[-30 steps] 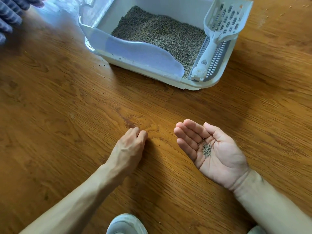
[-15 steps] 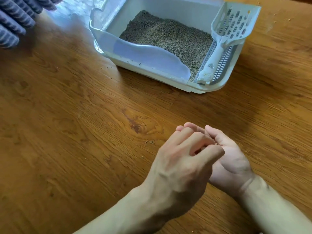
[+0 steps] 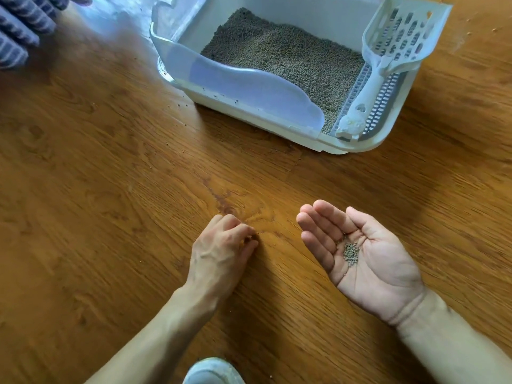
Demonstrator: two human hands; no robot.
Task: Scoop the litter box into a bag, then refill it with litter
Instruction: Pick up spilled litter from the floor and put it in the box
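A white litter box point(image 3: 249, 87) stands on the wooden floor at the top, part filled with grey-brown litter point(image 3: 291, 56). A white slotted scoop point(image 3: 399, 37) rests across its right end, handle toward me. My left hand point(image 3: 221, 253) is on the floor below the box, its fingertips bunched and pinching at stray granules. To its right, my right hand point(image 3: 368, 261) lies palm up with straight fingers and carries a small heap of litter granules point(image 3: 350, 252). No bag is in view.
Loose granules point(image 3: 180, 105) dot the floor near the box's front left corner. A grey striped fabric point(image 3: 22, 26) sits at the top left corner. A pale shoe tip point(image 3: 213, 372) shows at the bottom edge.
Half a second ago my left hand was over my right palm. It has moved back left to the floor, and the palm with its granules is uncovered again.
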